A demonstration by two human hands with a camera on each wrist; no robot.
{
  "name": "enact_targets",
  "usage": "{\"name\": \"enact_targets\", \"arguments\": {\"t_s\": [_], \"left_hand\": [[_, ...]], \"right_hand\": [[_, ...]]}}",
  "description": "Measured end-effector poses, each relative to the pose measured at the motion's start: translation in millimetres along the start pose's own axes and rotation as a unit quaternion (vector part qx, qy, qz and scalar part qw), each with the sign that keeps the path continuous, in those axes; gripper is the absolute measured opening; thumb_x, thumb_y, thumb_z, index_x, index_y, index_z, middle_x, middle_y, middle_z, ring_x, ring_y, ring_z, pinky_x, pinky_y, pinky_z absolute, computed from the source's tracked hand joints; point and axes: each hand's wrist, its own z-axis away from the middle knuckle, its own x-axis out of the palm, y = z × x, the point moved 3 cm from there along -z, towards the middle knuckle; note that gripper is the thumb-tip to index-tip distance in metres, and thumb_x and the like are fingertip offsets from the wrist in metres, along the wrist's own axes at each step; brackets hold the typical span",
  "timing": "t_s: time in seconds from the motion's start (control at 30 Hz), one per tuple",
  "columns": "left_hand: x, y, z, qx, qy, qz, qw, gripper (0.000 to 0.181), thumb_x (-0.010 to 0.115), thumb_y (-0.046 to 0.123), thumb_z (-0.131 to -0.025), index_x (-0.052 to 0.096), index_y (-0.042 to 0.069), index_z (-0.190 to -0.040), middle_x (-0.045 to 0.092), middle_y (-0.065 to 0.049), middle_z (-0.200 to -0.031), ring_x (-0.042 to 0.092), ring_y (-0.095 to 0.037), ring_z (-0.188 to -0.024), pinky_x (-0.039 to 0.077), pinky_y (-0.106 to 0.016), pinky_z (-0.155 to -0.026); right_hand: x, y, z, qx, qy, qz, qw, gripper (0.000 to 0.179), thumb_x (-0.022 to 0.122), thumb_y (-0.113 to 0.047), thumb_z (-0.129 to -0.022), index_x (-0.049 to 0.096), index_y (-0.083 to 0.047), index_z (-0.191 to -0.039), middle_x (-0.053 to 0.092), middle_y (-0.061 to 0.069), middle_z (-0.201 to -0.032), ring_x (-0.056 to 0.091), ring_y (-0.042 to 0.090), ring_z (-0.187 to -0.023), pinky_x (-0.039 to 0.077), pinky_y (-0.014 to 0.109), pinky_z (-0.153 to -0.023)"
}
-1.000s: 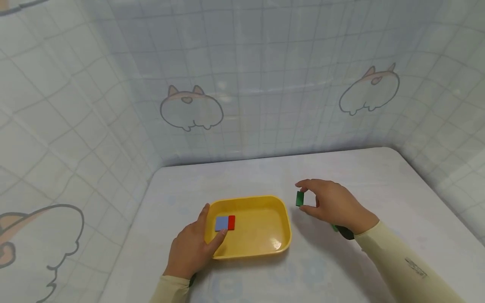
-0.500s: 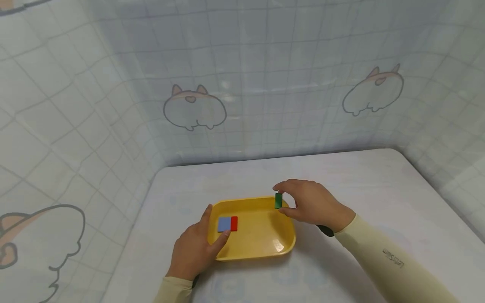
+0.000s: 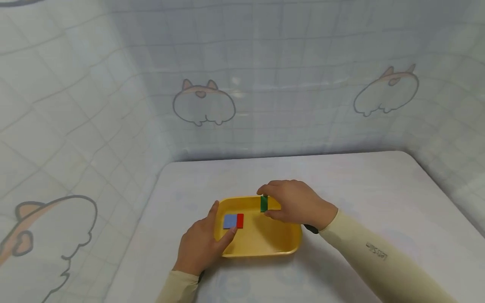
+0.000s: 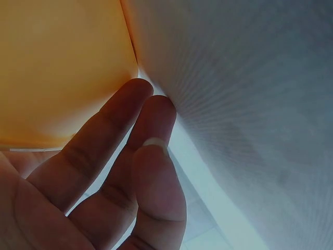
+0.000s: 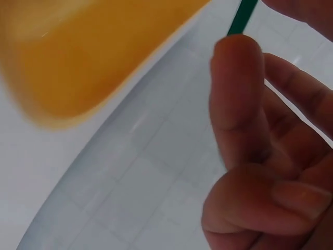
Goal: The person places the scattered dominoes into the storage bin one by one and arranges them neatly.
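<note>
My left hand (image 3: 201, 242) holds the left side of a shallow yellow tray (image 3: 274, 242), its thumb over the rim and its fingers along the outer wall. Inside the tray, near that thumb, a blue square tile (image 3: 230, 221) lies side by side with a narrow red tile (image 3: 240, 221). Between thumb and forefinger my right hand (image 3: 297, 203) pinches a small flat green tile (image 3: 264, 204) by its two ends, over the tray's far right part. In the right wrist view, only a slim edge of the green tile (image 5: 242, 20) shows above a fingertip.
The tray stands on a white table (image 3: 363, 185) with rounded far corners. Behind and at both sides hang pale sheets (image 3: 288, 101) with a grid pattern and cartoon animal drawings.
My right hand has carried the green tile leftward from beside the tray to over it. My left hand keeps its hold on the tray. The head view has shifted slightly.
</note>
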Motion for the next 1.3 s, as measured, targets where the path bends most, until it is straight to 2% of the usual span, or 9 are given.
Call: {"name": "enact_targets", "arguments": {"t_s": [0.17, 0.3, 0.4, 0.57, 0.67, 0.83, 1.03, 1.3], "left_hand": [[0.9, 4.8, -1.9, 0.005, -0.003, -0.002, 1.0000, 0.100, 0.047, 0.086, -0.092, 0.037, 0.019, -0.166, 0.075, -0.009, -0.109, 0.071, -0.024, -0.090, 0.060, -0.047, -0.073], [1.4, 8.5, -3.0, 0.010, -0.003, 0.000, 0.9999, 0.101, 0.046, 0.086, -0.092, 0.037, 0.018, -0.166, 0.075, -0.009, -0.103, 0.069, -0.023, -0.085, 0.059, -0.045, -0.069], [3.5, 9.5, -3.1, 0.008, -0.004, 0.001, 1.0000, 0.103, 0.044, 0.088, -0.091, 0.036, 0.018, -0.166, 0.074, -0.007, -0.097, 0.068, -0.022, -0.082, 0.058, -0.043, -0.066], [7.3, 12.4, -4.0, 0.010, -0.002, 0.007, 0.9999, 0.103, 0.043, 0.089, -0.091, 0.036, 0.018, -0.166, 0.074, -0.006, -0.096, 0.067, -0.021, -0.082, 0.058, -0.041, -0.065], [8.8, 15.8, -5.4, 0.017, 0.003, 0.013, 0.9998, 0.102, 0.044, 0.088, -0.091, 0.038, 0.018, -0.165, 0.073, -0.004, -0.094, 0.067, -0.020, -0.081, 0.057, -0.040, -0.063], [9.4, 19.6, -7.0, 0.025, 0.011, 0.016, 0.9995, 0.101, 0.046, 0.087, -0.092, 0.039, 0.016, -0.164, 0.073, -0.003, -0.092, 0.067, -0.019, -0.079, 0.057, -0.039, -0.061], [12.0, 21.4, -9.8, 0.030, 0.020, 0.013, 0.9993, 0.100, 0.048, 0.085, -0.092, 0.040, 0.017, -0.164, 0.075, -0.005, -0.098, 0.069, -0.021, -0.082, 0.057, -0.040, -0.062], [14.5, 25.4, -12.0, 0.034, 0.021, 0.018, 0.9990, 0.100, 0.048, 0.085, -0.092, 0.041, 0.017, -0.164, 0.071, 0.000, -0.089, 0.063, -0.015, -0.072, 0.053, -0.035, -0.056]], "right_hand": [[8.2, -5.2, -6.9, 0.006, -0.020, 0.009, 0.9997, 0.047, 0.088, -0.038, -0.087, 0.073, -0.020, -0.127, 0.071, -0.010, -0.108, 0.064, 0.007, -0.084, 0.057, 0.031, -0.076], [14.3, -10.7, -13.9, 0.003, -0.033, 0.010, 0.9994, 0.047, 0.089, -0.034, -0.086, 0.073, -0.020, -0.128, 0.072, -0.010, -0.111, 0.067, 0.009, -0.087, 0.057, 0.033, -0.078], [21.4, -14.6, -20.0, 0.003, -0.060, 0.016, 0.9981, 0.049, 0.089, -0.034, -0.085, 0.073, -0.018, -0.129, 0.073, -0.008, -0.113, 0.069, 0.012, -0.091, 0.057, 0.036, -0.081], [33.5, -17.8, -28.2, 0.001, -0.099, 0.046, 0.9940, 0.050, 0.092, -0.034, -0.083, 0.073, -0.017, -0.127, 0.073, -0.008, -0.106, 0.066, 0.011, -0.086, 0.057, 0.036, -0.078], [38.5, -18.6, -30.2, -0.004, -0.106, 0.056, 0.9928, 0.044, 0.094, -0.032, -0.081, 0.073, -0.018, -0.117, 0.070, -0.010, -0.092, 0.062, 0.010, -0.076, 0.055, 0.033, -0.069], [49.0, -16.0, -33.4, -0.016, -0.109, 0.066, 0.9918, 0.035, 0.094, -0.027, -0.080, 0.071, -0.019, -0.105, 0.054, -0.013, -0.075, 0.052, 0.009, -0.064, 0.047, 0.028, -0.058], [60.5, -9.5, -37.4, -0.016, -0.113, 0.078, 0.9904, 0.030, 0.091, -0.027, -0.082, 0.069, -0.021, -0.100, 0.051, -0.013, -0.071, 0.050, 0.010, -0.061, 0.045, 0.027, -0.055], [64.0, -6.8, -38.1, -0.010, -0.134, 0.063, 0.9889, 0.027, 0.090, -0.027, -0.084, 0.068, -0.020, -0.099, 0.053, -0.013, -0.070, 0.050, 0.011, -0.061, 0.046, 0.029, -0.053]]}}
